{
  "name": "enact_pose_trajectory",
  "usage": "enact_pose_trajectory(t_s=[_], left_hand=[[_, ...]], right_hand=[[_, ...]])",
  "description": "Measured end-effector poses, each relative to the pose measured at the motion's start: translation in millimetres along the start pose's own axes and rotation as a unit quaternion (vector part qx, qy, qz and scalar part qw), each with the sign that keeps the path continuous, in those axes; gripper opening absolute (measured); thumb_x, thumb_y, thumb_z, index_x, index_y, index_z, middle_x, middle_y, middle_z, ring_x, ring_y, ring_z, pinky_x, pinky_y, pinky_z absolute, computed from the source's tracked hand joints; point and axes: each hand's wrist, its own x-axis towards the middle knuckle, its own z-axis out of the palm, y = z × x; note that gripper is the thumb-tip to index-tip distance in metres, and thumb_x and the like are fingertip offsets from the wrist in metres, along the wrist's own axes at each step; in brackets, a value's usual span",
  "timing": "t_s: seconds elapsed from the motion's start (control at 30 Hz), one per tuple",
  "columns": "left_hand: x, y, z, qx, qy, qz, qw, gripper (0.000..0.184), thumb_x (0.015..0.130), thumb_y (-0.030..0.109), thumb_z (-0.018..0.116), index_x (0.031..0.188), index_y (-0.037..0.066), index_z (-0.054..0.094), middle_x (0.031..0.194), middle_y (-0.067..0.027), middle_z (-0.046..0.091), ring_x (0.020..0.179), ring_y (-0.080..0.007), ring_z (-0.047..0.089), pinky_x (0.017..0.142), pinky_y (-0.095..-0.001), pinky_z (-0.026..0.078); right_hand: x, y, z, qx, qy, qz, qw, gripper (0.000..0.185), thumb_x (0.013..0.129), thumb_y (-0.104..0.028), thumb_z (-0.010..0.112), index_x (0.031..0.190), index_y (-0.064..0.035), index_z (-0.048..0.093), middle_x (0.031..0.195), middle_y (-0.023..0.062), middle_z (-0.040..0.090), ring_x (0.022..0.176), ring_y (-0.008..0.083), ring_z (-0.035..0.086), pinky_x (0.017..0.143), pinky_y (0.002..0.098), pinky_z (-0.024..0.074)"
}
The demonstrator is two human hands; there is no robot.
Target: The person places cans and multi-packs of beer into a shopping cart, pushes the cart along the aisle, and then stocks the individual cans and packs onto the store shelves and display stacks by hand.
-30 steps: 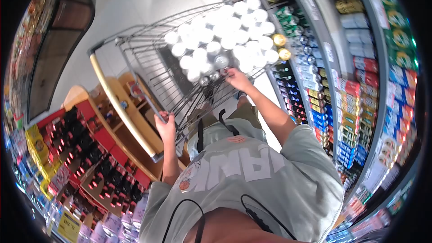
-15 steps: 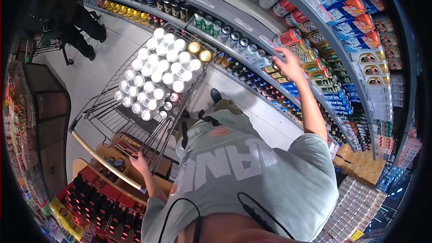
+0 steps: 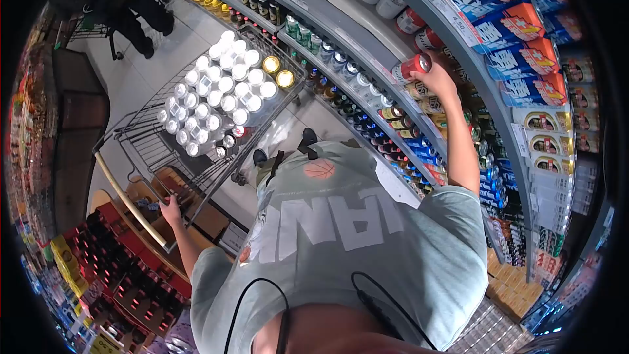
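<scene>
At the shelf on my right, my right hand (image 3: 438,82) is closed around a red drink can (image 3: 411,67), which lies tilted near the shelf's front edge. Other red cans (image 3: 427,39) are just behind it, and gold cans (image 3: 419,92) are below it. My left hand (image 3: 171,210) is down at the rear of a wire shopping cart (image 3: 216,174), its fingers wrapped on the dark frame near the pale handle bar (image 3: 128,200). Many shiny-topped cans (image 3: 223,85) stand in the cart, with two gold-topped cans (image 3: 278,72) at its far right corner.
Curved shelves of cans (image 3: 337,59) run along the right and far side. Blue multipacks (image 3: 501,23) fill an upper shelf. A person in dark clothes (image 3: 141,16) stands at the far left beside another cart. Red crates of bottles (image 3: 124,255) are at the lower left.
My right hand has gone from reaching with bare fingers to holding the red can. My left hand and the cart appear shifted left in view as the camera moved.
</scene>
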Motion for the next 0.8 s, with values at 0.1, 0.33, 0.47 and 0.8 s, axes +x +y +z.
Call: enact_pose_trajectory(t_s=[0.1, 0.33, 0.47, 0.8], left_hand=[[0, 3, -1, 0.004, -0.003, -0.024, 1.000, 0.027, 0.080, 0.023, 0.069, 0.090, 0.003, 0.053, 0.080, -0.0046, 0.056, 0.069, -0.0153, 0.053, 0.066, -0.0320, 0.045], [-5, 4, 0, -0.002, 0.014, 0.030, 0.999, 0.028, 0.079, 0.023, 0.070, 0.090, 0.002, 0.055, 0.076, -0.0066, 0.059, 0.064, -0.0148, 0.059, 0.058, -0.0296, 0.050], [3, -9, 0, 0.004, 0.022, 0.036, 0.999, 0.024, 0.078, 0.019, 0.070, 0.087, 0.004, 0.053, 0.078, -0.0036, 0.057, 0.072, -0.0134, 0.054, 0.070, -0.0292, 0.046], [-6, 12, -9, -0.029, -0.023, 0.006, 0.999, 0.027, 0.076, 0.019, 0.070, 0.086, 0.004, 0.050, 0.073, -0.0026, 0.053, 0.067, -0.0144, 0.051, 0.069, -0.0293, 0.046]], right_hand=[[-8, -29, -11, 0.021, -0.018, 0.028, 0.999, 0.069, 0.063, -0.026, 0.083, 0.124, -0.0114, 0.055, 0.116, 0.0147, 0.062, 0.106, 0.0331, 0.059, 0.088, 0.0406, 0.0478], [-34, -134, -43, 0.044, 0.071, -0.105, 0.991, 0.061, 0.062, -0.014, 0.083, 0.118, -0.0107, 0.059, 0.103, 0.0102, 0.057, 0.096, 0.0290, 0.061, 0.082, 0.0378, 0.0503], [-53, -208, -40, 0.129, 0.037, -0.172, 0.976, 0.062, 0.061, -0.009, 0.083, 0.118, -0.0073, 0.058, 0.104, 0.0114, 0.057, 0.098, 0.0283, 0.060, 0.086, 0.0356, 0.0490], [-109, -386, 148, 0.249, -0.162, -0.279, 0.913, 0.062, 0.062, -0.016, 0.082, 0.118, -0.0108, 0.055, 0.109, 0.0135, 0.056, 0.100, 0.0348, 0.059, 0.081, 0.0407, 0.0503]])
